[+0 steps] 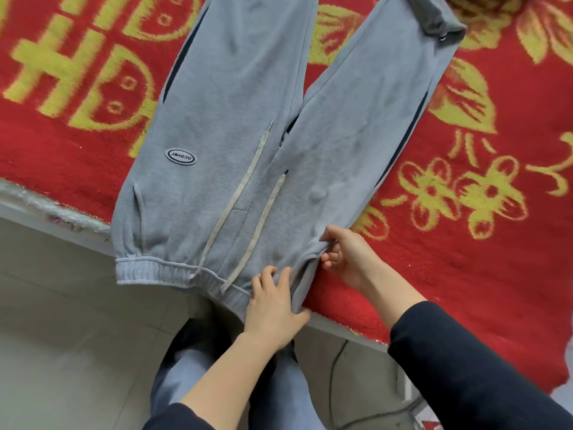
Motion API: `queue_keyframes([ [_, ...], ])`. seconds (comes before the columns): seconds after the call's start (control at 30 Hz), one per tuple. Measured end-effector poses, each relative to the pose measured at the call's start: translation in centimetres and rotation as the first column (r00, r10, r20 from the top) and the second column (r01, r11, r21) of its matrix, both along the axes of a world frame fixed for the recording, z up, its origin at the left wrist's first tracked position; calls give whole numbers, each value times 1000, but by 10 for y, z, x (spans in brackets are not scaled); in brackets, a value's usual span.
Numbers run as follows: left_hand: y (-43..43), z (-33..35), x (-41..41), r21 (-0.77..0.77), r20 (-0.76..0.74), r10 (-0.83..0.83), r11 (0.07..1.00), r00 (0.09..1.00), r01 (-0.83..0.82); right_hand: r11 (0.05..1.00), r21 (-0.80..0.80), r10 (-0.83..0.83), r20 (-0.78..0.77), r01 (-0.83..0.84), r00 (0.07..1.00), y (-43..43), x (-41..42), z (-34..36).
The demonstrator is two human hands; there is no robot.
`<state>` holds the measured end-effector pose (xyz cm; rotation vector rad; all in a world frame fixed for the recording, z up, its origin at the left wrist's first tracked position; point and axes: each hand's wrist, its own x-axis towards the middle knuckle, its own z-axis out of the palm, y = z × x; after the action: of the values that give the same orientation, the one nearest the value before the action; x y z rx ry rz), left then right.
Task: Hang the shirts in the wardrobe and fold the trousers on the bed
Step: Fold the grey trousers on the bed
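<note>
Here, in the head view, a pair of grey sweatpants (229,97) is lying flat on the bed (34,209), spread over a red blanket (483,262) with a yellow flower and character pattern. The elastic waistband (145,271) is pointing toward the person and is hanging just over the near edge of the bed, while the two legs are fanning apart toward the far side. The right leg is ending in a darker grey cuff (434,17) near the top of the frame. Two pale drawstrings (240,193) are trailing up the front of the garment, and an oval patch (180,156) is sitting on the left thigh.

The left hand (273,302) is holding the right end of the waistband, fingers lying on top of the fabric and the thumb hooking round its edge. The right hand (344,256) is pinching the side of the sweatpants just above, at the hip, with its fingers curling into the cloth. Both forearms are reaching out of dark sleeves (465,373).

Below the bed, a pale tiled floor (62,321) is showing, and a thin dark cable (333,370) is running across it beside the person's legs.
</note>
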<state>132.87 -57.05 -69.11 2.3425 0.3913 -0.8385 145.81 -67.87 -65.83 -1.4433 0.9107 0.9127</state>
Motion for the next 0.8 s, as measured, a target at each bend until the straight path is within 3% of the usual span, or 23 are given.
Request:
queue_keyframes([
  [0.1,10,5,4,4,16,81,997,997,-81,995,41,93,39,-95,995,19,7,7],
  [0.2,36,5,6,-166,-92,275,944,957,-287,979,-115,184,139,-169,973,27,19,3],
  [0.3,80,10,15,-443,-256,315,802,914,-401,976,-216,49,193,-6,980,42,38,4],
  [0.37,118,23,24,-520,-297,327,733,897,-439,973,-218,-6,273,68,962,68,49,10],
  [0.57,214,43,42,-502,-301,474,659,828,-560,954,-277,104,662,114,742,184,75,40],
  [0.63,246,40,38,-451,-299,559,631,773,-631,965,-261,187,683,-4,706,224,77,37],
  [0.7,273,29,27,-395,-296,668,565,682,-724,954,-174,298,633,-245,714,255,72,28],
  [0.77,292,11,11,-314,-276,747,525,605,-791,804,-235,584,482,-546,653,273,63,12],
  [0.8,298,1,3,-251,-245,750,564,615,-787,682,-303,726,383,-665,571,276,58,3],
])
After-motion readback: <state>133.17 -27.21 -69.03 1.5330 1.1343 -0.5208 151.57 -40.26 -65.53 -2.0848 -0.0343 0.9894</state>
